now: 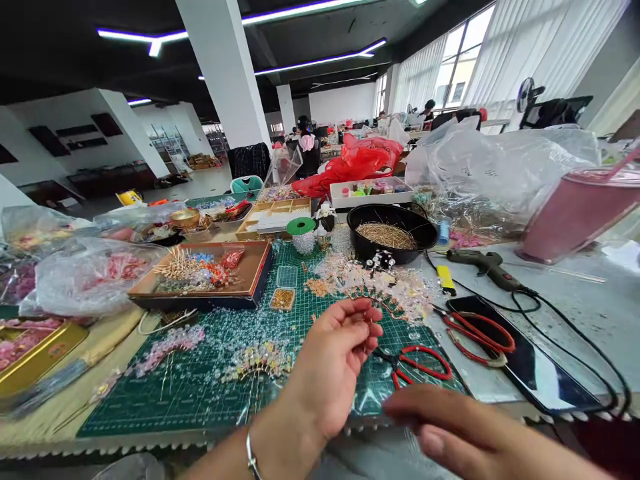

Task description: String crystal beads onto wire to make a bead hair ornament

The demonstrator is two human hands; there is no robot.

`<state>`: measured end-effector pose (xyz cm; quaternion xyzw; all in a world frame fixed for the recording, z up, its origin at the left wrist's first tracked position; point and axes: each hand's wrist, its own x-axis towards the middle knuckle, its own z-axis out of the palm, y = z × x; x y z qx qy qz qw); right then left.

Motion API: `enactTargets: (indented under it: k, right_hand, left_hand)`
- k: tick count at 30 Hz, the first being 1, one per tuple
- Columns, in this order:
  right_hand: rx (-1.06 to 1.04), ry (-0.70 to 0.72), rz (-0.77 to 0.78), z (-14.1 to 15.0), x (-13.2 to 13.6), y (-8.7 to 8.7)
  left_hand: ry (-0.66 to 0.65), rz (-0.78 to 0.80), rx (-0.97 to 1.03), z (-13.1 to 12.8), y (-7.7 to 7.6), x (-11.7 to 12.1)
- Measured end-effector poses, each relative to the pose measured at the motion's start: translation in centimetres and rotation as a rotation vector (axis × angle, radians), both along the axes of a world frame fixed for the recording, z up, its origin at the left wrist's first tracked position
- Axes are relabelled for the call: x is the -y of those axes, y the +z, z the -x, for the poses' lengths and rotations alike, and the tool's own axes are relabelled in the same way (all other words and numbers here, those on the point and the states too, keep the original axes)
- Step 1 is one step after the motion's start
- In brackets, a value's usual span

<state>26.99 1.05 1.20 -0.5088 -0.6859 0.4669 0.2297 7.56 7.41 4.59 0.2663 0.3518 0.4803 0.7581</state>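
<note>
My left hand [335, 360], palm up with curled fingers, pinches a thin copper-coloured beaded wire strip [387, 308]. The strip curves out behind the fingertips, over a pile of pale beads and petals [380, 280]; the fingers hide part of it. Lower right, my right hand [450, 430] is apart from the strip, its fingers stretched out and slightly blurred, with nothing visible in them. Red-handled scissors [425, 363] lie on the green cutting mat [200, 400] between the hands. Two beaded hair ornaments, one yellowish [260, 360] and one pink [173, 347], rest left of my left hand.
A black bowl [363, 250] of gold wire pins stands behind the bead pile. Red-handled pliers [480, 337], a phone [545, 373] and a corded glue gun [483, 263] lie right. Leftward are a small bead box [283, 299] and a brown tray [250, 273]. A pink cup [575, 213] stands far right.
</note>
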Motion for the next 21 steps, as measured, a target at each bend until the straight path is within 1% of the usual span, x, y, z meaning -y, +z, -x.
enactTargets:
  k: [2,3,5,7,9,10,14,15,18,19,21]
  right_hand:
    - [-0.210,-0.135,0.065,2.9,1.0,-0.9]
    - [-0.358,-0.232,0.076,4.1,1.1,-1.3]
    - [-0.640,-0.408,0.080,6.0,0.7,-2.1]
    - [-0.788,-0.501,0.091,7.1,0.2,-2.6]
    - [-0.809,-0.544,0.105,7.6,0.0,-2.8]
    - [-0.814,-0.568,0.108,7.8,0.0,-2.8]
    - [-0.811,-0.616,0.070,8.0,0.8,-2.4]
    - [-0.799,-0.619,0.063,7.9,0.9,-2.3]
    - [-0.737,-0.590,0.097,7.3,1.3,-2.2]
    - [-0.702,-0.551,0.129,7.0,1.4,-2.4]
    - [-0.598,-0.414,0.197,6.1,1.7,-3.1]
  left_hand:
    - [0.027,-0.001,0.032,-0.1,-0.4,2.1]
    - [0.031,-0.013,0.036,0.0,-0.6,3.1]
    - [0.023,-0.042,0.030,0.2,-1.1,4.6]
    - [-0.009,-0.063,0.010,0.6,-1.7,5.9]
    - [-0.059,-0.068,-0.030,1.2,-2.4,6.7]
    - [-0.107,-0.067,-0.063,1.6,-2.8,7.0]
    - [-0.378,-0.052,-0.223,3.1,-4.3,7.8]
    - [-0.419,-0.054,-0.242,3.4,-4.6,7.8]
    - [-0.442,-0.074,-0.224,4.3,-4.6,7.6]
    - [-0.424,-0.077,-0.216,4.5,-4.4,7.3]
    - [-0.367,-0.077,-0.220,5.0,-3.8,6.3]
